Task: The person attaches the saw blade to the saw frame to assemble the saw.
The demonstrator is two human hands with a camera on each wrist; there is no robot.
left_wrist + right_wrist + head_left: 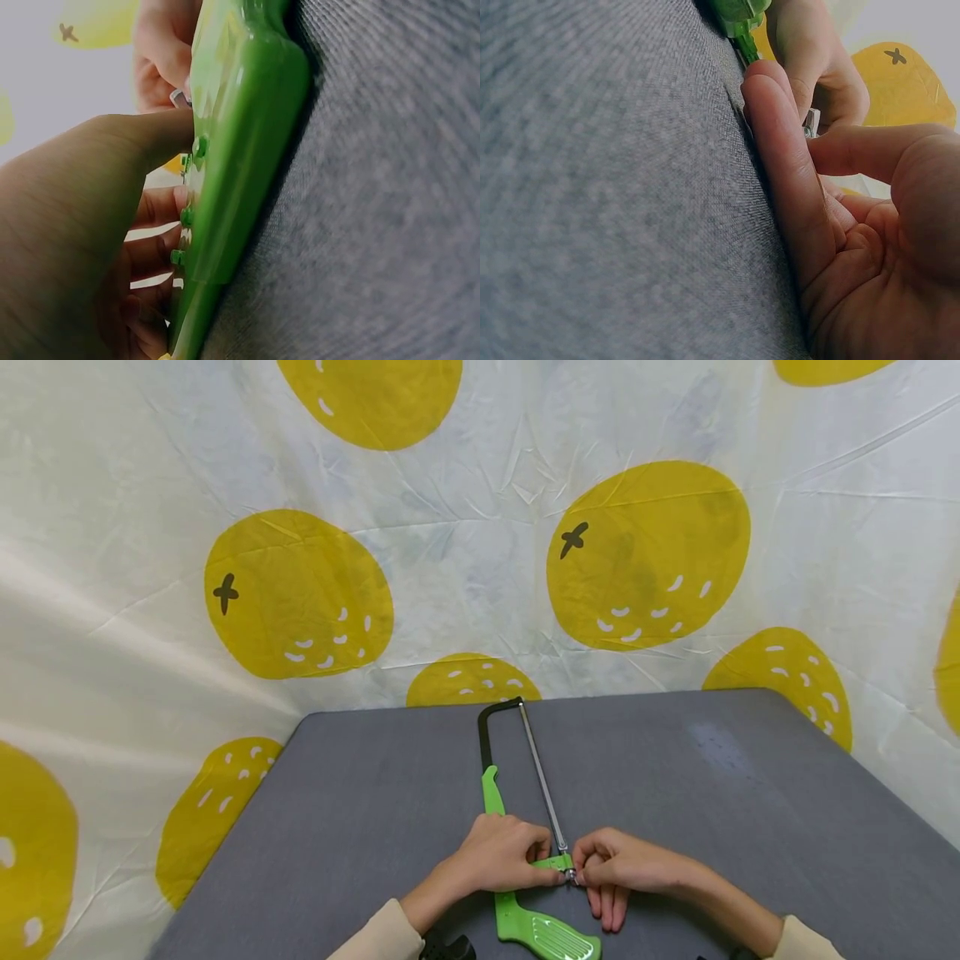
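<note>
A hacksaw with a green handle (555, 937), black front bow (484, 735) and thin silvery blade (542, 777) lies flat, its far end pointing away from me. My left hand (504, 853) grips the green frame near the blade's close end, thumb toward the metal fitting. At that fitting, a small shiny tension screw (572, 877), my right hand (626, 862) pinches with thumb and forefinger. Its other fingers extend down to the table. In the right wrist view a bit of the metal screw (811, 120) shows beside the thumb; fingers hide most of it.
The hacksaw lies on a grey cloth-covered table (375, 793). Behind and beside it hangs a white curtain (465, 568) printed with yellow fruit. A pale smudge (720, 747) marks the cloth at the right rear.
</note>
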